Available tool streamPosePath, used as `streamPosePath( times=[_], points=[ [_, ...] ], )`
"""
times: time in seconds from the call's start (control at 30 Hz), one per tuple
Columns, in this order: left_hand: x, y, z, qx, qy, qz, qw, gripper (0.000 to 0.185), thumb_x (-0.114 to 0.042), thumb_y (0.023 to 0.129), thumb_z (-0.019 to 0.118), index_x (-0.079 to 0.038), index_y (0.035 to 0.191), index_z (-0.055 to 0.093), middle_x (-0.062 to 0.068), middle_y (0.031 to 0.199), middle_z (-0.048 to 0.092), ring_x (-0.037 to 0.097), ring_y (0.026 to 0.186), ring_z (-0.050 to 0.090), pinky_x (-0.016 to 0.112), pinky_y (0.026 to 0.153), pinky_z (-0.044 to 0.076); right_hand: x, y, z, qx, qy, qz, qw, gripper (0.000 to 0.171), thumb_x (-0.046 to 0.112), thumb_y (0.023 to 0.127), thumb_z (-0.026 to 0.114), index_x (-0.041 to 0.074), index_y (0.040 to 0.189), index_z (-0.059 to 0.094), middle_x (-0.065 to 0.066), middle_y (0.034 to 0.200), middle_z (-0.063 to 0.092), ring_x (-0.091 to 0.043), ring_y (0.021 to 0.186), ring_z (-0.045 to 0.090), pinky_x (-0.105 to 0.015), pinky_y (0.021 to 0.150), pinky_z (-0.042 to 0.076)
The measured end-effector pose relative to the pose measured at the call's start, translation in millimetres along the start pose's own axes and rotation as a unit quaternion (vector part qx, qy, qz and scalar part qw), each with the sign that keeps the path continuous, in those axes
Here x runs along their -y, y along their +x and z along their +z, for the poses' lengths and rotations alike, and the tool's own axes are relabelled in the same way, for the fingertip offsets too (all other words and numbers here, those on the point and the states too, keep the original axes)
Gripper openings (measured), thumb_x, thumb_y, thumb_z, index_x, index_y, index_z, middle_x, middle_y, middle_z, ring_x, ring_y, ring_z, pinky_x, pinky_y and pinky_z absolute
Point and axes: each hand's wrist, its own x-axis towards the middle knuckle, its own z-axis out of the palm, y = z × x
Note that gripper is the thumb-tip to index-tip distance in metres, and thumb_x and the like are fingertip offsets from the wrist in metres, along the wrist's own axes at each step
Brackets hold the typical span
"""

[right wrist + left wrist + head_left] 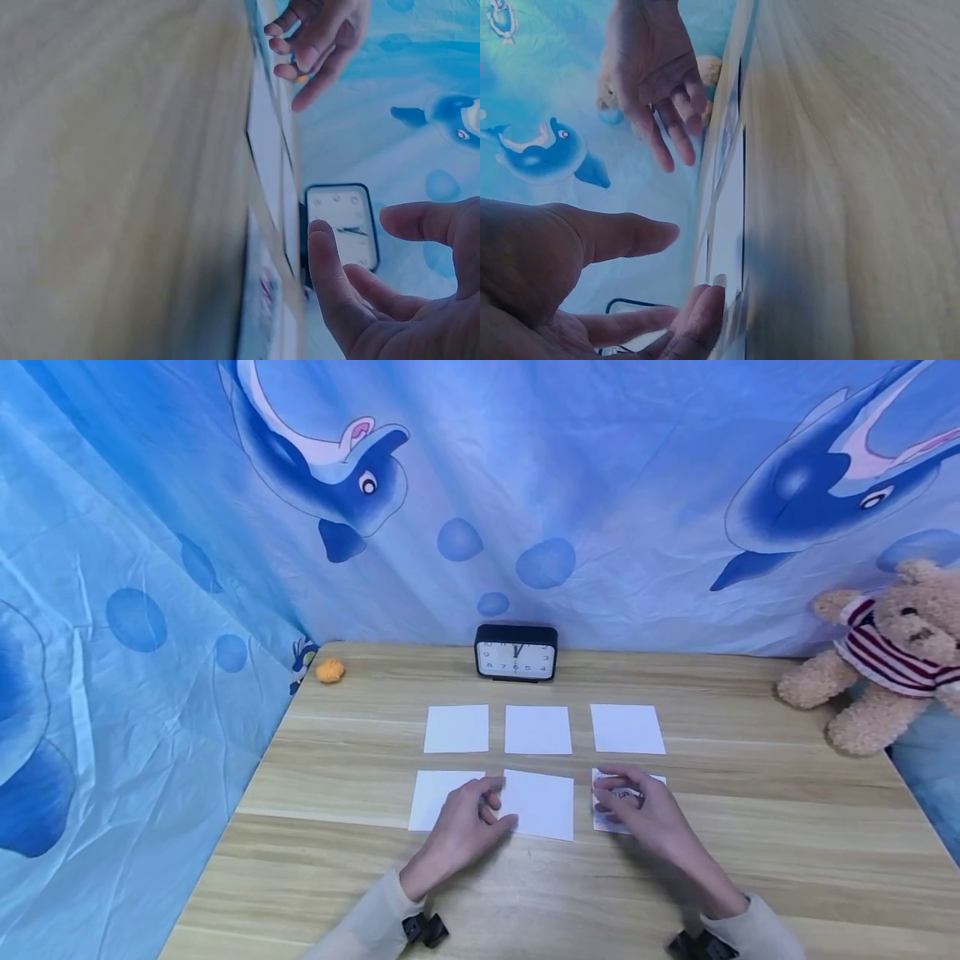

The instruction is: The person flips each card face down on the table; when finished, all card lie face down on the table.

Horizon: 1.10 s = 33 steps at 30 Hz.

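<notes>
Six cards lie in two rows of three on the wooden table [757, 868]. The back row [537, 729] is blank white. My left hand [491, 806] hovers low between the front left card [429, 800] and the front middle card [546, 808]. Its fingers are relaxed, and in the left wrist view a fingertip [714, 291] touches a card's edge. My right hand [618, 797] is spread over the front right card [603, 821], which shows some print between the fingers. In the right wrist view the right hand [356, 225] is open just above that printed card [262, 300].
A black desk clock [516, 653] stands at the table's back edge behind the cards. An orange ball [330, 671] lies at the back left corner. A teddy bear [885, 652] sits off the right edge. Blue dolphin-print cloth surrounds the table.
</notes>
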Motion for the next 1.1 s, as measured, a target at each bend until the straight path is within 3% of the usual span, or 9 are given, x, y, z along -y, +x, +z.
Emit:
streamPosePath(
  times=[0.27, 0.67, 0.87, 1.1],
  points=[
    [-10.2, 5.7, 10.3, 0.031, -0.073, 0.033, 0.9963, 0.049, -0.013, 0.092, 0.078, 0.004, 0.135, 0.063, 0.021, 0.112, 0.068, 0.02, 0.09, 0.072, 0.02, 0.077, 0.062, 5, -6, -27, -0.026, -0.027, -0.021, 0.999, 0.048, 0.013, 0.102, 0.066, -0.004, 0.146, 0.051, -0.028, 0.129, 0.068, -0.015, 0.093, 0.077, -0.026, 0.081, 0.066],
    [-24.5, 21.2, 36.0, 0.08, -0.152, -0.001, 0.9851, 0.049, -0.018, 0.097, 0.073, 0.001, 0.14, 0.059, 0.022, 0.13, 0.068, 0.032, 0.112, 0.073, 0.026, 0.094, 0.062, -17, -17, -59, -0.054, -0.032, -0.01, 0.998, 0.054, 0.013, 0.103, 0.066, -0.006, 0.149, 0.046, -0.034, 0.135, 0.063, 0.0, 0.095, 0.073, -0.024, 0.084, 0.065],
    [-32.5, 23.8, 52.2, 0.106, -0.175, -0.002, 0.9787, 0.053, -0.017, 0.096, 0.074, 0.001, 0.143, 0.058, 0.023, 0.134, 0.067, 0.035, 0.116, 0.072, 0.02, 0.095, 0.06, -33, -25, -68, -0.063, -0.044, -0.012, 0.997, 0.051, 0.01, 0.102, 0.065, -0.01, 0.146, 0.047, -0.036, 0.133, 0.063, 0.003, 0.094, 0.07, -0.02, 0.081, 0.064],
    [-38.8, 27.6, 67.6, 0.126, -0.181, 0.002, 0.9754, 0.058, -0.016, 0.094, 0.076, 0.001, 0.145, 0.055, 0.024, 0.14, 0.063, 0.038, 0.12, 0.07, 0.02, 0.095, 0.06, -44, -33, -74, -0.071, -0.053, 0.015, 0.996, 0.053, 0.011, 0.102, 0.066, -0.01, 0.146, 0.046, -0.035, 0.136, 0.063, 0.01, 0.094, 0.066, -0.017, 0.084, 0.062]
  ],
)
